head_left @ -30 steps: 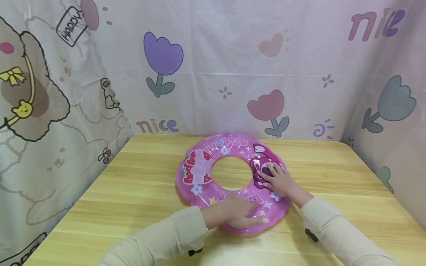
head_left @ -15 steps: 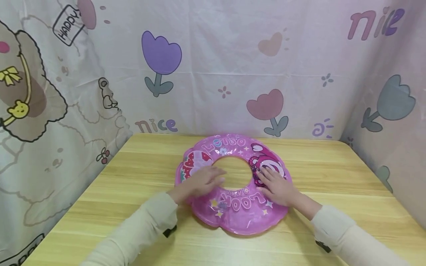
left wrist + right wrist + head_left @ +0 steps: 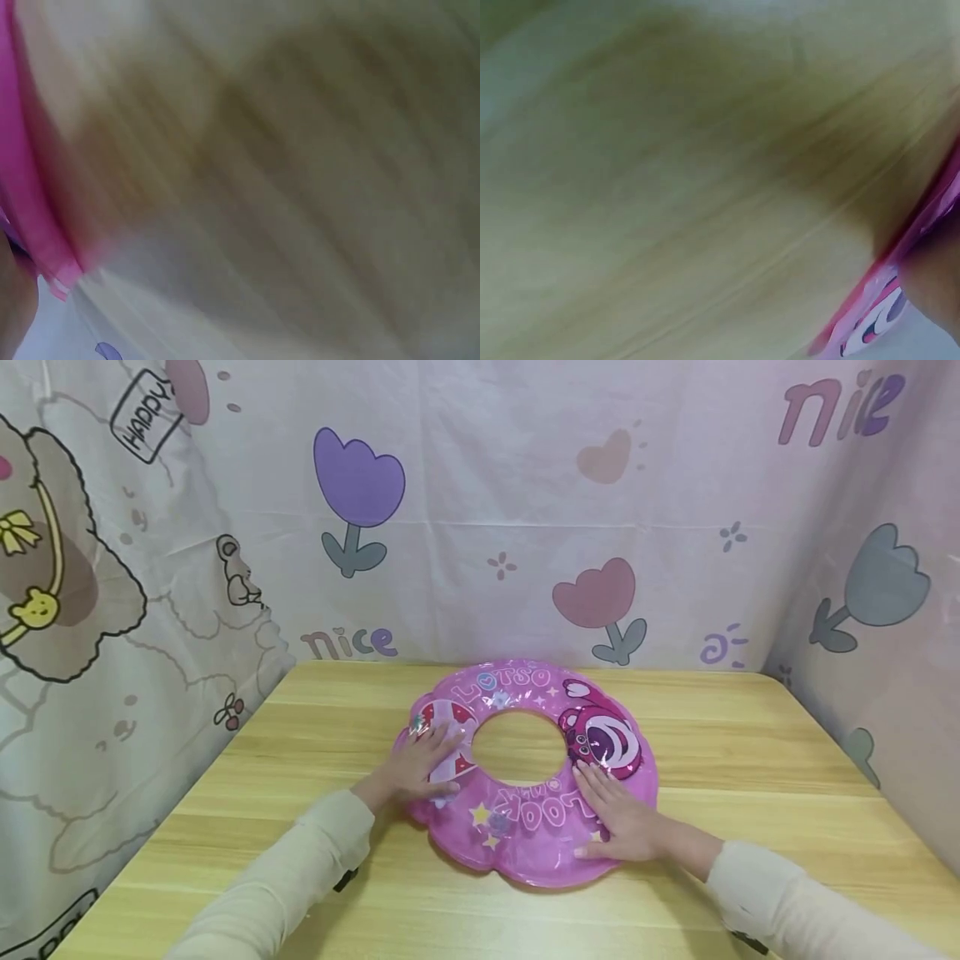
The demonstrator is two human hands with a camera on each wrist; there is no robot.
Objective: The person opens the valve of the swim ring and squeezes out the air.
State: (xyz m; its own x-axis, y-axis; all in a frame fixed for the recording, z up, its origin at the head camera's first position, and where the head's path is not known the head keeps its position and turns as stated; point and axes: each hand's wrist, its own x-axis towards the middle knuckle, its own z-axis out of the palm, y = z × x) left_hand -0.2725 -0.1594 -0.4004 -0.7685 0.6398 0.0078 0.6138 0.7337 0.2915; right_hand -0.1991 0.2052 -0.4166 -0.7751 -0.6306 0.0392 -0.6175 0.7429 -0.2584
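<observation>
A pink inflatable swim ring (image 3: 540, 852) with printed strawberries, a bear and lettering lies flat on the wooden table. My left hand (image 3: 416, 766) rests on its left side over the strawberry print, fingers spread and straight. On the lower right part, just below the bear's face, my right hand (image 3: 622, 821) lies with fingers extended and thumb apart. In the left wrist view the edge of the swim ring (image 3: 22, 172) shows at the far left beside part of the hand. The right wrist view catches the ring's rim (image 3: 885, 277) at the lower right.
The light wooden table (image 3: 757, 760) extends around the ring on all sides. A printed curtain (image 3: 480, 460) with tulips and hearts hangs behind its far edge, and more patterned cloth (image 3: 172, 635) hangs along the left and right.
My left hand has moved from the ring's front, across the near left part, to the strawberry print on the left. My right hand has slid from the bear print toward the near edge.
</observation>
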